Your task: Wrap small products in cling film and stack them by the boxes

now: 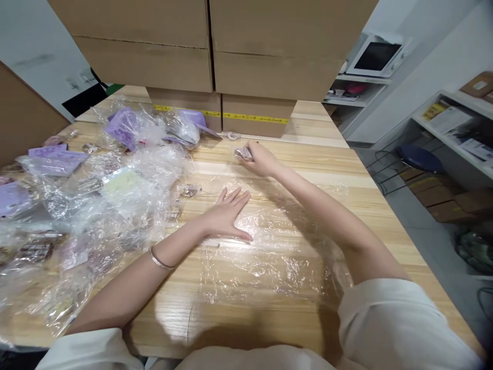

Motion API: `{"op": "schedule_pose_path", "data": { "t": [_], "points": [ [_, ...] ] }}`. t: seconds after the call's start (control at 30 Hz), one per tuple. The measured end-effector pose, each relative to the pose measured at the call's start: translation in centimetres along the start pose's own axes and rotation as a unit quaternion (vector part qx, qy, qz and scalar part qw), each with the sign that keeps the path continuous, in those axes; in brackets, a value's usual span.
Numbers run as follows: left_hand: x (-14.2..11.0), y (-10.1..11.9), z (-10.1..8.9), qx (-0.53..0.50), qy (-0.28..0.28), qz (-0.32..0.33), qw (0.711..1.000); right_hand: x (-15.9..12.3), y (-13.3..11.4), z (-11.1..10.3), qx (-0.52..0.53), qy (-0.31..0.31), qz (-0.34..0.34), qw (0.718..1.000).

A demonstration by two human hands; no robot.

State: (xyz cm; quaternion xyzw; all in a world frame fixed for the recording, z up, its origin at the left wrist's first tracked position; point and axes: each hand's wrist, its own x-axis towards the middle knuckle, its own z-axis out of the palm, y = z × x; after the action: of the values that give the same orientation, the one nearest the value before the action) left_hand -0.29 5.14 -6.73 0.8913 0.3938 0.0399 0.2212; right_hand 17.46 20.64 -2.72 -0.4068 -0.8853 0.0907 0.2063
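My left hand (229,216) lies flat with fingers spread, pressing on a sheet of clear plastic film (269,257) spread over the wooden table. Farther back, my right hand (262,158) is closed around a small wrapped item (243,153) in shiny clear film; its contents cannot be made out. Another small wrapped piece (233,136) rests just behind it, near the cardboard boxes. Close to my left fingers, at the edge of the plastic pile, sits a small brown wrapped piece (188,190).
Crumpled clear plastic bags (154,169) with purple cards (125,126) cover the table's left side. Stacked cardboard boxes (254,115) rise along the back like a wall. On the right are a microwave (376,56), shelves (442,110) and a dark blue stool (419,158) beyond the table edge.
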Motion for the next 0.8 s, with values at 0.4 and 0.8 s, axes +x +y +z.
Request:
{"op": "schedule_pose_path", "data": {
  "t": [0.4, 0.8],
  "points": [
    [0.3, -1.8, -0.4, 0.081, 0.061, -0.079, 0.992, -18.3, -4.4, -3.2, -0.011, -0.137, -0.084, 0.987],
    [-0.9, 4.7, -1.8, 0.109, 0.123, -0.011, 0.986, -20.1, -4.0, -2.9, -0.167, -0.064, -0.023, 0.984]
  ]
}}
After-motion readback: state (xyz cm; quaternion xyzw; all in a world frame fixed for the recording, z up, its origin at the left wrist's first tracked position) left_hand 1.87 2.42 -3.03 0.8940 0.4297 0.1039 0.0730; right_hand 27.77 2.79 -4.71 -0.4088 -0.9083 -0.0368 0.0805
